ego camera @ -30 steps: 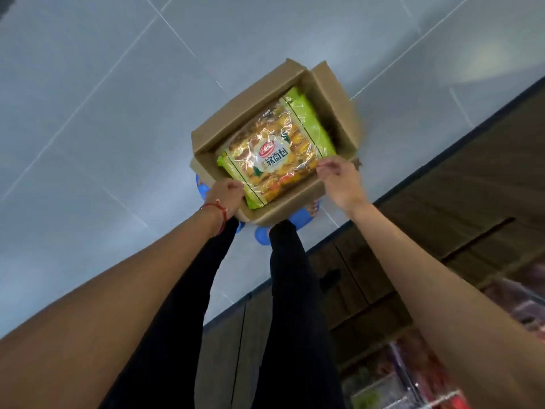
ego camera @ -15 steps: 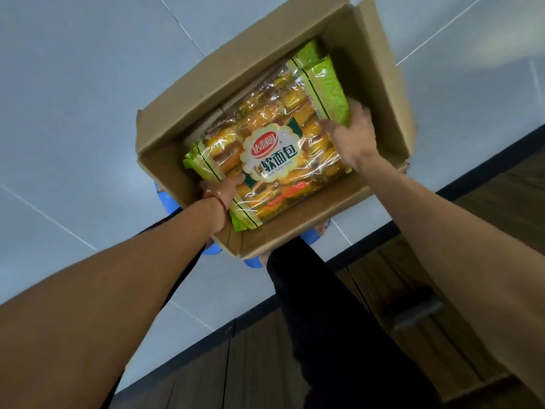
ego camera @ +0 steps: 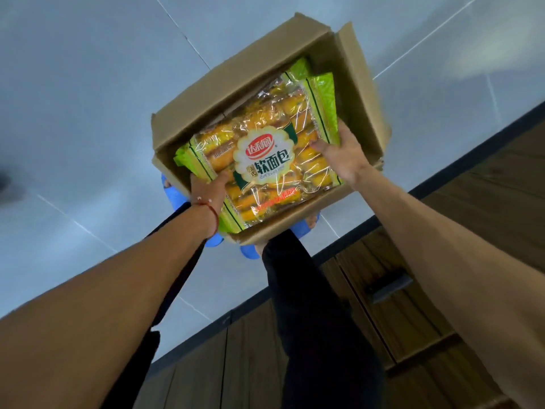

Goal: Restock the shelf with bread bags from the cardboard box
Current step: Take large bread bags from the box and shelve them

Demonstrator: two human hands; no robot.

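Glossy clear-plastic bread bag (ego camera: 262,154) in matt cardboard box (ego camera: 359,93) beside wood-grain cabinet (ego camera: 427,320)

1. Likely a shop: a cardboard box (ego camera: 265,93) at 12 o'clock holds stacked, branded retail bread bags (ego camera: 265,160).
2. Pale tiled floor (ego camera: 88,98); wood-fronted base cabinets (ego camera: 442,290) at 4 o'clock.

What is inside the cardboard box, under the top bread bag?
A second green bag peeks out beneath the top bread bag, which both hands hold. The rest of the box interior is covered, so any further bags cannot be seen.
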